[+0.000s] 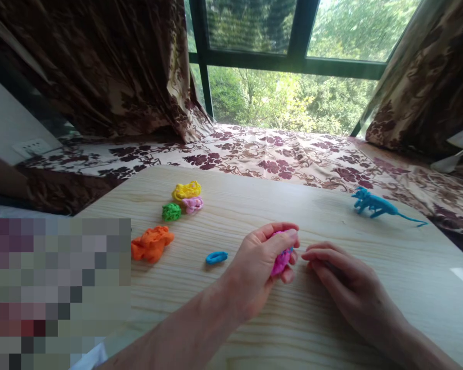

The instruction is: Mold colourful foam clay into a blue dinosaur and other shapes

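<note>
Our L hand (254, 262) pinches the pink lump (280, 261) btwn thumb & fingers over the table (278, 339), prob. to steady it; R hand (347, 280) just beside, can't tell if pinching. Blue ring (216, 262), orange lump (152, 244) sit left, prob. for elbow room.

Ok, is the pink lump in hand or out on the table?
In hand: the left hand holds the pink lump between thumb and fingers, while the right hand sits apart from it.

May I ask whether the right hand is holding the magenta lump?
No, the left hand holds the magenta lump, and the right hand is apart from it.
</note>
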Available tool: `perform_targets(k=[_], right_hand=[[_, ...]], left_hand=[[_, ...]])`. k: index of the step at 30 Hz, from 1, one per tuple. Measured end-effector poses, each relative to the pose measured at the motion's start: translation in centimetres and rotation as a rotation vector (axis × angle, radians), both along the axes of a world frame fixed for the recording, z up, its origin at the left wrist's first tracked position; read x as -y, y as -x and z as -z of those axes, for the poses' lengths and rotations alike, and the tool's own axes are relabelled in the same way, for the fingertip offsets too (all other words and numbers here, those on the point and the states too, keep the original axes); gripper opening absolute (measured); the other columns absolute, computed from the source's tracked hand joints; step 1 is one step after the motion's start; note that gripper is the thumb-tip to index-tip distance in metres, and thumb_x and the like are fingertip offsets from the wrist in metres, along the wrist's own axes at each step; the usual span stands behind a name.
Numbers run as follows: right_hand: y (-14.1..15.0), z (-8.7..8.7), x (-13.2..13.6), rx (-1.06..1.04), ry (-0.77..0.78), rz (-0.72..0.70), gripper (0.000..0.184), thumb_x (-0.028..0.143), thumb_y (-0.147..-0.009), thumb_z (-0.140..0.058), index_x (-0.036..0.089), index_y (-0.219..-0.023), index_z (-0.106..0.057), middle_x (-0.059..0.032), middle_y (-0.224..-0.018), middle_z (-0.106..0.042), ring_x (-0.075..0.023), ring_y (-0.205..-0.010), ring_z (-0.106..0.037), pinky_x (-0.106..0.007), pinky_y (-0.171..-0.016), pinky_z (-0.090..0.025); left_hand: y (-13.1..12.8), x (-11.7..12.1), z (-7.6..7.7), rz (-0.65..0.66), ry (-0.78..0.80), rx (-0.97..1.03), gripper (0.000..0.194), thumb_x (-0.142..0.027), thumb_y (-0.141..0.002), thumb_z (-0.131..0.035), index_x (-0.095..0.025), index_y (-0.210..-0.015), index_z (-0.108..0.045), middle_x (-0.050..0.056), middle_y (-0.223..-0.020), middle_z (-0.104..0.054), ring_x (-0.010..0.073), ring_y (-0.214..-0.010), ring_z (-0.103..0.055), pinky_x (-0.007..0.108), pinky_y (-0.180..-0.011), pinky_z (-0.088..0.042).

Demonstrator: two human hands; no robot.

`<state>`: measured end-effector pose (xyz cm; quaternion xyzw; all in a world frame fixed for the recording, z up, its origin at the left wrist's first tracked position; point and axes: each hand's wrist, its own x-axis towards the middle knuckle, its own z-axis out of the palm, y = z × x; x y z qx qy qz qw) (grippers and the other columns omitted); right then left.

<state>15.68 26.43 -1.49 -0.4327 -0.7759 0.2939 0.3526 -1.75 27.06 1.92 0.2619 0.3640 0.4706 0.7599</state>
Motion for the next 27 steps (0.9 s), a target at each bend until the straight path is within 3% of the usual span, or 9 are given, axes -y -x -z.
perform_targets(k=[5, 12, 15, 17, 20, 22, 27], right_hand=[[-0.02, -0.02, 0.09, 0.019, 0.008, -0.001, 0.022, 0.013, -0.085, -0.047, 0.025, -0.098, -0.060, -0.0012, -0.099, -0.059, -0.0140, -0.091, -0.057, -0.022, -0.078, -0.045], [-0.23, 0.08, 0.10, 0.022, 0.034, 0.016, 0.021, 0.014, -0.085, -0.048, 0.024, -0.098, -0.061, -0.0018, -0.100, -0.059, -0.0152, -0.090, -0.057, -0.024, -0.074, -0.046], [-0.24, 0.08, 0.10, 0.023, 0.034, 0.017, 0.021, 0.013, -0.085, -0.048, 0.024, -0.096, -0.061, -0.0022, -0.100, -0.059, -0.0158, -0.090, -0.057, -0.025, -0.074, -0.046], [-0.20, 0.00, 0.10, 0.024, 0.036, 0.012, 0.020, 0.012, -0.085, -0.047, 0.023, -0.095, -0.061, -0.0026, -0.099, -0.059, -0.0162, -0.090, -0.057, -0.025, -0.075, -0.046], [-0.12, -0.16, 0.08, 0.019, 0.031, -0.005, 0.020, 0.011, -0.084, -0.047, 0.021, -0.093, -0.061, -0.0028, -0.095, -0.059, -0.0167, -0.089, -0.057, -0.027, -0.077, -0.045], [-0.11, -0.25, 0.07, 0.011, 0.020, -0.016, 0.019, 0.011, -0.084, -0.048, 0.021, -0.092, -0.061, -0.0026, -0.093, -0.059, -0.0167, -0.088, -0.057, -0.027, -0.078, -0.045], [-0.21, -0.42, 0.08, 0.015, 0.038, -0.020, 0.020, 0.011, -0.084, -0.047, 0.021, -0.094, -0.061, -0.0029, -0.091, -0.058, -0.0171, -0.089, -0.057, -0.029, -0.079, -0.045]], left_hand=[[0.10, 0.02, -0.17, 0.017, -0.026, -0.065, 0.032, -0.041, -0.083, -0.048, -0.016, -0.064, -0.047, -0.003, -0.057, -0.044, 0.0035, -0.039, -0.034, 0.017, -0.034, -0.016], [-0.18, 0.53, -0.53, 0.024, -0.065, -0.099, 0.043, -0.038, -0.085, -0.043, -0.017, -0.048, -0.033, -0.006, -0.039, -0.031, 0.0035, -0.030, -0.023, 0.020, -0.033, -0.012], [-0.31, 0.46, -0.07, 0.046, -0.065, -0.099, 0.040, -0.040, -0.083, -0.046, -0.017, -0.051, -0.039, -0.005, -0.042, -0.035, 0.0038, -0.031, -0.027, 0.019, -0.032, -0.016], [-0.26, 0.25, 0.20, 0.061, -0.050, -0.056, 0.032, -0.040, -0.082, -0.047, -0.015, -0.062, -0.050, -0.003, -0.051, -0.044, 0.0062, -0.038, -0.038, 0.018, -0.033, -0.027], [-0.08, -0.08, 0.31, 0.077, -0.047, 0.070, 0.015, -0.025, -0.083, -0.047, -0.015, -0.089, -0.056, 0.001, -0.068, -0.054, 0.0119, -0.062, -0.055, 0.024, -0.053, -0.048], [0.02, -0.16, 0.29, 0.084, -0.058, 0.118, 0.018, -0.013, -0.080, -0.049, -0.015, -0.098, -0.054, 0.002, -0.075, -0.057, 0.0123, -0.072, -0.058, 0.029, -0.068, -0.052], [0.15, -0.06, 0.27, 0.066, -0.022, 0.151, 0.008, -0.017, -0.079, -0.056, -0.013, -0.085, -0.058, 0.001, -0.070, -0.057, 0.0146, -0.075, -0.061, 0.033, -0.072, -0.053]])
